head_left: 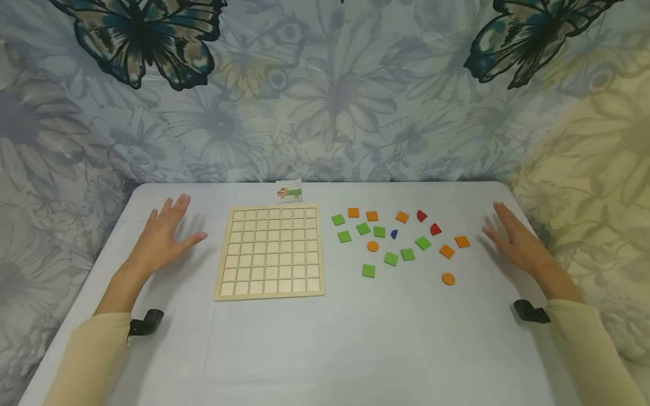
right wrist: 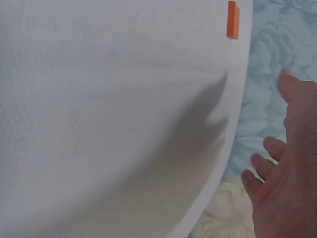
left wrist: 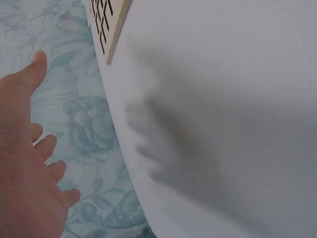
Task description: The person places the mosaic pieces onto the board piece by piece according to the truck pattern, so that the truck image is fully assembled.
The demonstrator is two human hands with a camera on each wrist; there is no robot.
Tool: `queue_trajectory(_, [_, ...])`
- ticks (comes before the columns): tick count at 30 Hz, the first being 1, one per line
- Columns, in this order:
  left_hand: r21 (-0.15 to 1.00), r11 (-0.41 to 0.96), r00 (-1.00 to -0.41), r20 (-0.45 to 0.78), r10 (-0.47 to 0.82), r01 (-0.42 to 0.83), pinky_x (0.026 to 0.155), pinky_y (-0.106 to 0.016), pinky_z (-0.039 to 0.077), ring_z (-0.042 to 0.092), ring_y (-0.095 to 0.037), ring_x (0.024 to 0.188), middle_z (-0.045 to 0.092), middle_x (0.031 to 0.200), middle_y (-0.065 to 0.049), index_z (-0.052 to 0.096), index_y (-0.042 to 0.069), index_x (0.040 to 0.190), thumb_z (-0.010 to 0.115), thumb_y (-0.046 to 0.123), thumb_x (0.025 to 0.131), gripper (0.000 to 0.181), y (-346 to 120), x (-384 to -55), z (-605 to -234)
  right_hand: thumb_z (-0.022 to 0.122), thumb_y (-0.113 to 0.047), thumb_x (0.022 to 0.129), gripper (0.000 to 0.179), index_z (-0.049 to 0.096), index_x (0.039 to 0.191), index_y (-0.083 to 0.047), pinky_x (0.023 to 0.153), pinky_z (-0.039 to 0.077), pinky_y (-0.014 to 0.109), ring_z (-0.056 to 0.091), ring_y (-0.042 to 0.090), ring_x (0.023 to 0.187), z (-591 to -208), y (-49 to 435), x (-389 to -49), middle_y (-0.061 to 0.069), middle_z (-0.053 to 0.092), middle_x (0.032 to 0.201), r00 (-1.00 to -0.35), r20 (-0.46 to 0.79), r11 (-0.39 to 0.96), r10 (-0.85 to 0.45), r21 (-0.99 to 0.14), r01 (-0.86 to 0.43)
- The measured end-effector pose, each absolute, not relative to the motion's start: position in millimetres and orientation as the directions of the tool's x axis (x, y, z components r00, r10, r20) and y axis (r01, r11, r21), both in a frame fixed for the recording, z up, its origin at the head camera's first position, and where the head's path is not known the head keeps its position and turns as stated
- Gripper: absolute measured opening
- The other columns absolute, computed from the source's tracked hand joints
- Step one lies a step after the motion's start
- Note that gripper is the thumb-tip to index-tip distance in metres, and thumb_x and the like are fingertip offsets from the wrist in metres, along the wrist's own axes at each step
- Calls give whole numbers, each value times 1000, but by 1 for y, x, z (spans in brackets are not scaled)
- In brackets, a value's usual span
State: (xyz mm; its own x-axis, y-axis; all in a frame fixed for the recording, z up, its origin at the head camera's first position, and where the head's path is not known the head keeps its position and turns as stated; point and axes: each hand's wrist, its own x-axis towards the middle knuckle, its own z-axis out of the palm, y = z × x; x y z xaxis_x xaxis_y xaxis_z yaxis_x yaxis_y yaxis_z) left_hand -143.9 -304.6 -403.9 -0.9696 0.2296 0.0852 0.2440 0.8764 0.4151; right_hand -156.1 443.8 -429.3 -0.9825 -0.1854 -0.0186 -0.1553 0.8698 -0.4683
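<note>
Both hands hover, fingers spread, holding nothing; right hand (head_left: 518, 242) lies nearer the tiles (head_left: 401, 242), left hand (head_left: 165, 234) beside the grid board (head_left: 271, 251).

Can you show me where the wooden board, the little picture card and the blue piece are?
wooden board (head_left: 271, 251), head view, middle of its grid.
picture card (head_left: 289, 192), head view, centre of the card.
blue piece (head_left: 394, 234), head view, its middle.

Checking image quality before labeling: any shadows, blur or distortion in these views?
Head view: even light, sharp; table edges bow, so wide-angle distortion; soft shadows beside left hand and right hand. Left wrist view: broad soft hand shadow on the cloth, board corner crisp, hand close and slightly soft. Right wrist view: similar diffuse shadow, orange tile sharp, fingers a bit blurred. No glare in any view.
</note>
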Motion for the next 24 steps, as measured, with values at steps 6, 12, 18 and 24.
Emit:
queue_trajectory(6, [424, 869, -966, 68, 248, 253, 117, -61, 2, 6, -45, 147, 15, 160, -23, 13, 5, 157, 65, 47, 92, 94, -292, -139, -408, 56, -29, 100, 83, 3, 155, 3, 116, 6, 61, 6, 51, 144, -428, 435, -154, 35, 6, 157, -979, 15, 862, -204, -471, -186])
queue_trajectory(12, [420, 860, -956, 71, 285, 288, 115, -64, 9, 14, -48, 145, 19, 160, -23, 16, 7, 157, 66, 47, 91, 92, -284, -132, -421, 59, -32, 99, 84, 7, 155, 4, 113, 11, 66, 11, 55, 141, -428, 425, -152, 37, 12, 155, -982, 0, 873, -188, -457, -168])
queue_trajectory(18, [432, 857, -956, 50, 289, 282, 115, -62, 11, 15, -46, 145, 18, 160, -21, 15, 9, 158, 65, 48, 91, 92, -278, -125, -425, 61, -27, 98, 80, 12, 154, 4, 111, 15, 67, 16, 55, 140, -426, 415, -145, 37, 17, 154, -981, 29, 868, -193, -461, -184])
queue_trajectory(24, [442, 850, -952, 34, 305, 288, 115, -63, 13, 17, -48, 144, 20, 160, -23, 17, 8, 157, 67, 46, 90, 92, -273, -118, -429, 68, -17, 94, 76, 24, 152, 4, 109, 23, 66, 27, 55, 136, -427, 403, -141, 36, 29, 150, -979, 85, 855, -186, -476, -205])
